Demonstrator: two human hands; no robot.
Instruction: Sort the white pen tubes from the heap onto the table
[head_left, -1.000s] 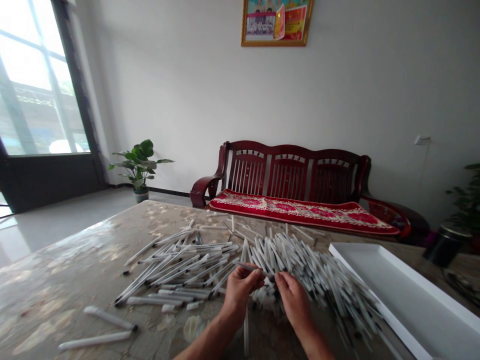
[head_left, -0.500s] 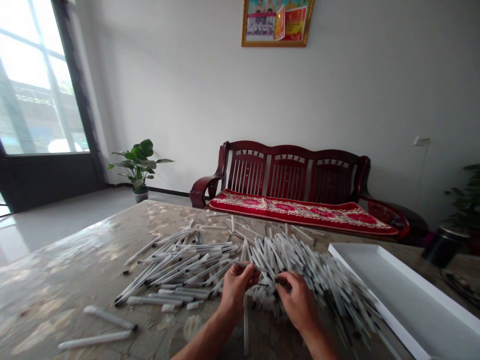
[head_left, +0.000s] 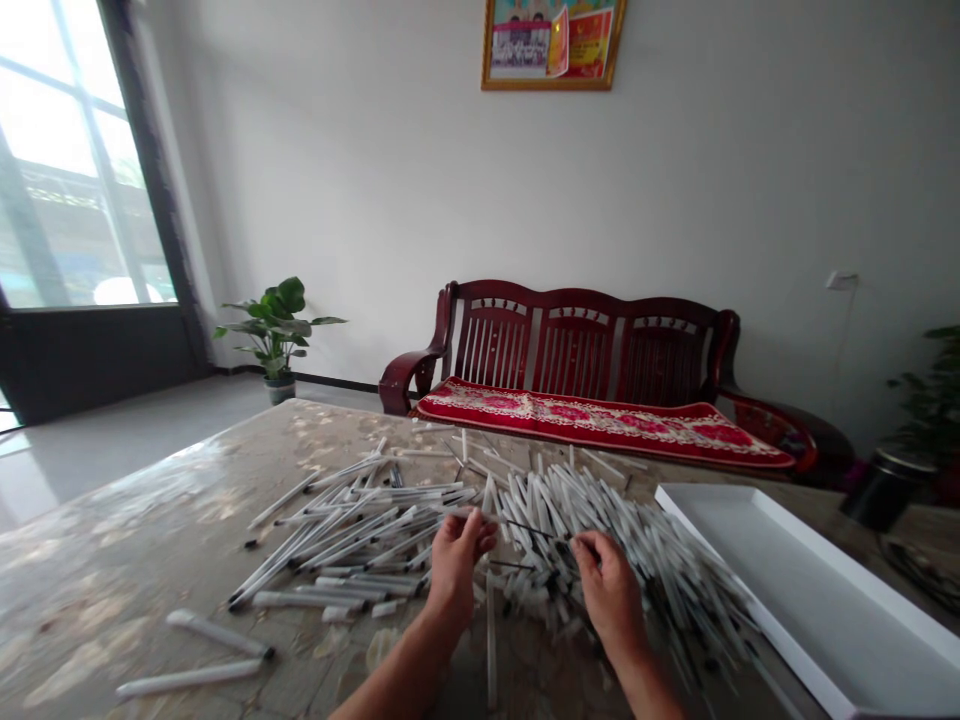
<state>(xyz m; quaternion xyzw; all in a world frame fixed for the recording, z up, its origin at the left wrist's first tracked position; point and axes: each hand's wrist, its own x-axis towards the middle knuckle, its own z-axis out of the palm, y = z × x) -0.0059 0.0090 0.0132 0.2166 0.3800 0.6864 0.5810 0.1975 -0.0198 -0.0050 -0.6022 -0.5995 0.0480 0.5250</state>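
My left hand (head_left: 459,555) is closed on a translucent whitish pen barrel (head_left: 486,516), its thumb on top. A thin dark pen refill (head_left: 531,528) stretches from the barrel toward my right hand (head_left: 606,575). The fingers of that hand are pinched at the refill's black end; the exact contact is small and blurred. Beneath and beyond both hands, a dense heap of white pens (head_left: 555,500) covers the table. To the left lies a looser pile of pens with dark ends (head_left: 352,530).
A shallow white box lid or tray (head_left: 757,590) lies at the right of the patterned table (head_left: 90,560). Two pens (head_left: 191,678) lie apart at the front left. Beyond stand a dark red wooden bench (head_left: 585,340) and a potted plant (head_left: 280,330). A black canister (head_left: 885,490) is far right.
My hands have moved apart, the left one a little left and up, the right one to the right. More of the dark refill shows between them.
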